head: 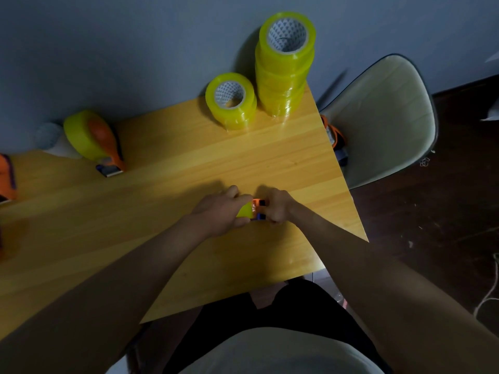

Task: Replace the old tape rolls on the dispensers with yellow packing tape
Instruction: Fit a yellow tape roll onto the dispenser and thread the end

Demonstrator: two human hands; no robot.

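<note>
I am holding an orange dispenser (pixel 258 209) low over the worktop (pixel 172 190), mid-front: left grip (pixel 221 211) curling round its yellow roll (pixel 245 210), right grip (pixel 275 206) pinching the handle end. Spare yellow stacks (pixel 283 68) are standing at the far edge.

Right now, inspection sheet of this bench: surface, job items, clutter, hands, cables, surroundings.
Surface: wooden table, glossy, lit unevenly.
Job's things: loaded dispenser far left; short stack of yellow rolls beside tall stack; dispenser in hand with yellow tape.
Clutter: orange item at left edge, partly cut off; white object behind loaded dispenser.
Hands: left hand and right hand both grip the dispenser in hand.
Cables: cord on floor, right.
Surroundings: pale chair holding another dispenser; grey wall; dark floor.
</note>
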